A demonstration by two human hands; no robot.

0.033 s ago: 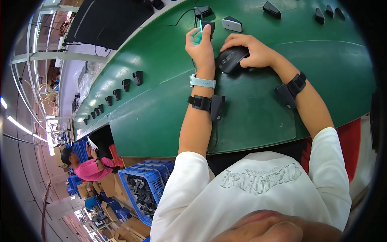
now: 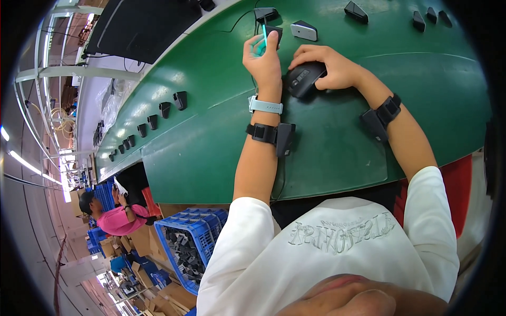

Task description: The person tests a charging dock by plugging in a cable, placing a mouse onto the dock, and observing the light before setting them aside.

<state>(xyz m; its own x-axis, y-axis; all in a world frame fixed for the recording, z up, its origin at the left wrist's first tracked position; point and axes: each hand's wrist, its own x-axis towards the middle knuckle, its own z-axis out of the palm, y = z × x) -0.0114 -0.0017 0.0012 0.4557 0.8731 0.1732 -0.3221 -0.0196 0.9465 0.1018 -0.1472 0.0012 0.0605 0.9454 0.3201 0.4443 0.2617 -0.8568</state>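
Observation:
Near the far edge of the bench, my left hand (image 2: 263, 59) is closed on a small black block-shaped device (image 2: 274, 36), the thumb pressed against it. A bright teal strip (image 2: 264, 36) shows between the fingers; its nature is not clear. My right hand (image 2: 334, 67) curls over a black computer mouse (image 2: 304, 80) lying on the green bench, fingers on its far side and thumb on the near side. Just beyond the hands lie a grey-faced black wedge-shaped device (image 2: 304, 31) and a black device with a cable (image 2: 266, 15).
A row of small black devices (image 2: 164, 109) runs along the bench's left side, with others (image 2: 356, 12) at the far right. A blue crate (image 2: 197, 216) of black parts stands below the bench. A person in pink (image 2: 118, 221) works at far left. A dark monitor (image 2: 142, 26) stands beyond the bench.
The mouse has slid slightly to the right under my right hand. My left hand has shifted a touch to the right, still holding the black device.

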